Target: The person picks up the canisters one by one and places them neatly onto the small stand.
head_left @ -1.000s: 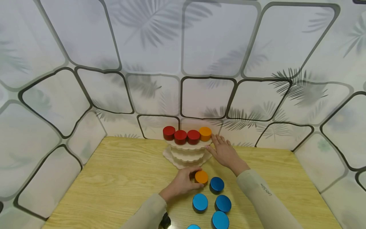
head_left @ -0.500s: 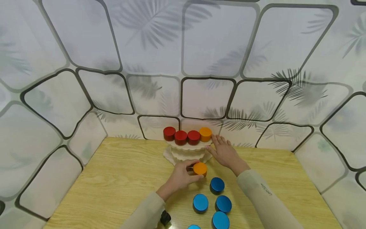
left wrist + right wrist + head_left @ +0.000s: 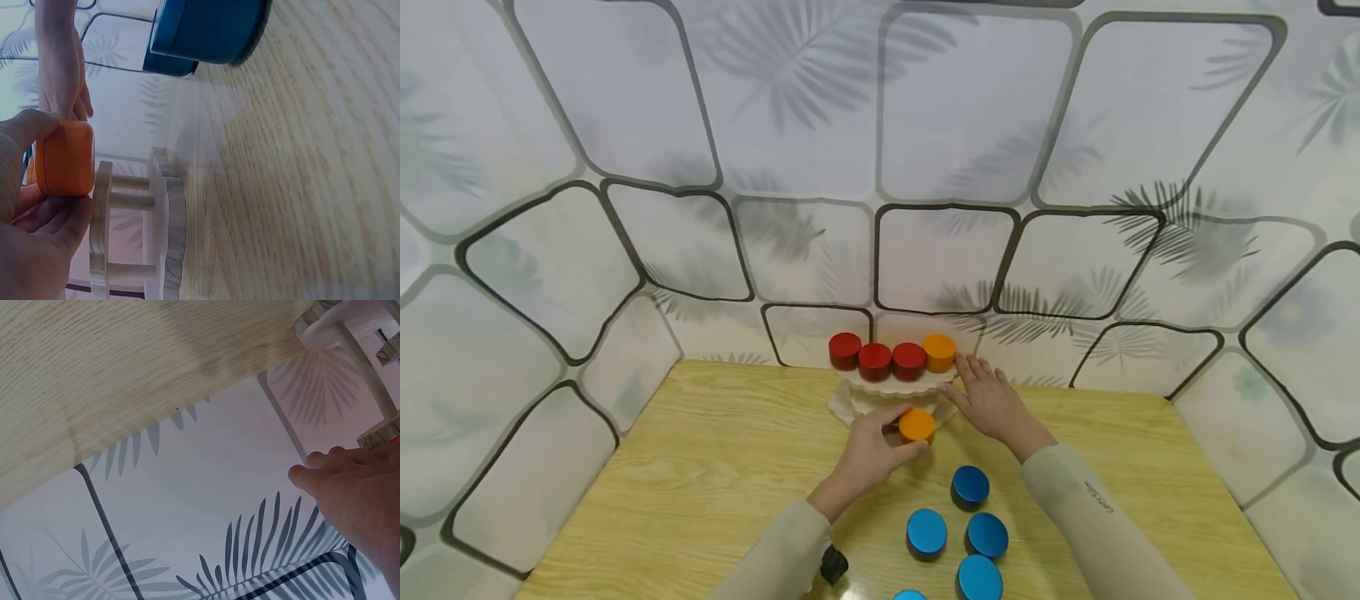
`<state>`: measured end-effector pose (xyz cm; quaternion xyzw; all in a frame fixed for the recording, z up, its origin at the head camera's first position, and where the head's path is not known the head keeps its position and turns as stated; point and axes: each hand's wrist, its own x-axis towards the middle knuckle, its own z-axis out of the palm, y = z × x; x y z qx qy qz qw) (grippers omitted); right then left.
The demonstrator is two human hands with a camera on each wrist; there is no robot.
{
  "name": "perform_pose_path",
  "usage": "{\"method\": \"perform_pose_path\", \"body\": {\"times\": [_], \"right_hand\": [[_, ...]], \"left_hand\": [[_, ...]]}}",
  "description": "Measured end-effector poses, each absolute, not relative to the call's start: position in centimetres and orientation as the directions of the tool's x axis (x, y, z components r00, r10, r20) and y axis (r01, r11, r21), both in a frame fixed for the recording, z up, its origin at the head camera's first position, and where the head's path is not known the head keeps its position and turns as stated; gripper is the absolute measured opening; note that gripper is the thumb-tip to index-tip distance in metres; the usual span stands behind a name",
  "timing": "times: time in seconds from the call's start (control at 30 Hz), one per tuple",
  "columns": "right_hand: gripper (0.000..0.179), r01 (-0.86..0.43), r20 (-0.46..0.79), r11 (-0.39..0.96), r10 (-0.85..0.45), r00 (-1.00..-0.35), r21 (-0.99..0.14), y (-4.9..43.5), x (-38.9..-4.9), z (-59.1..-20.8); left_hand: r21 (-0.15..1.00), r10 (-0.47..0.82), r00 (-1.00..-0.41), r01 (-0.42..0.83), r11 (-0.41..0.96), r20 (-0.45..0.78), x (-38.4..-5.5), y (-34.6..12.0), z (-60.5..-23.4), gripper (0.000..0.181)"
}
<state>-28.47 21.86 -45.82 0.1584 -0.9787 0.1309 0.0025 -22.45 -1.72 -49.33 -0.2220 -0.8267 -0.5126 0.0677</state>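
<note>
Orange tin (image 3: pixel 917 425) in the left hand (image 3: pixel 868 452), pinched between thumb and fingers: the head view shows it at the front of the scalloped stand (image 3: pixel 917 386), below the red tins (image 3: pixel 876 362) and another orange tin (image 3: pixel 940 353) on top. Straight fingers of the right hand (image 3: pixel 996 408) reach the stand's edge; they should rest lightly, lest the row shift. Blue tins (image 3: pixel 927 533) stand on the surface (image 3: pixel 745 433).

From the left wrist, the held tin is just beside a tier; whether they touch cannot be told. Best hold it level, base clear of the rim.

From the right wrist, those fingers grip nothing visible.
</note>
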Motion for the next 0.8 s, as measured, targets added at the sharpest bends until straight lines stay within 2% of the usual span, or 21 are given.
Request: {"method": "perform_pose_path", "body": {"times": [0.8], "right_hand": [[0.081, -0.31, 0.038, 0.91, -0.312, -0.949, -0.274, 21.63, -28.32, -45.39]], "left_hand": [[0.742, 0.256, -0.872, 0.49, 0.458, 0.418, -22.73, -1.29, -49.13, 0.059]]}}
